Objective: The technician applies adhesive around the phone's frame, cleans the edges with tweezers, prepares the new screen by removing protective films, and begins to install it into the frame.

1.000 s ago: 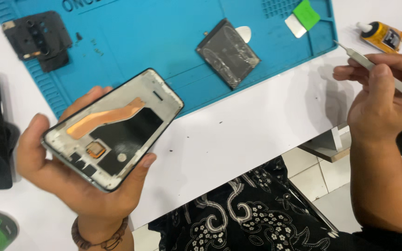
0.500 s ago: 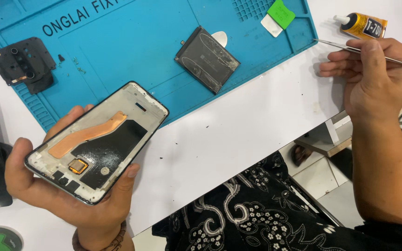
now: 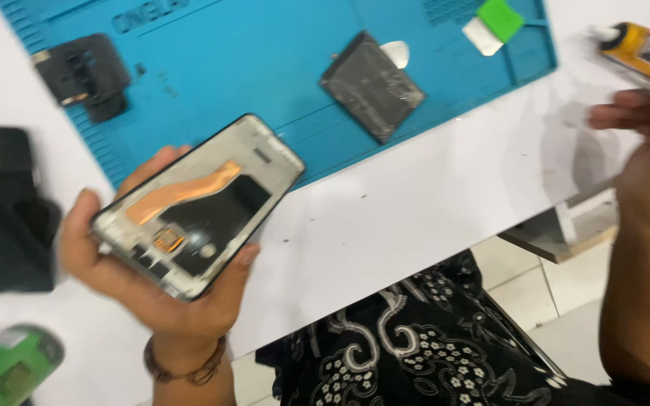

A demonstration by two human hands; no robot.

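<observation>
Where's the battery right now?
In the head view the dark battery lies on the blue mat, upper centre, beside a small white pick, up and right of the phone frame in the left hand.

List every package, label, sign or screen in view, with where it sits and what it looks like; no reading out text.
Glue bottle: top right on the white table, yellow body, dark label, white tip.
Mat lettering: top edge of the blue mat, dark, blurred.
Green container: bottom left corner, green, pale label.
Phone frame: in the left hand, opened back up, screen side hidden.
</observation>
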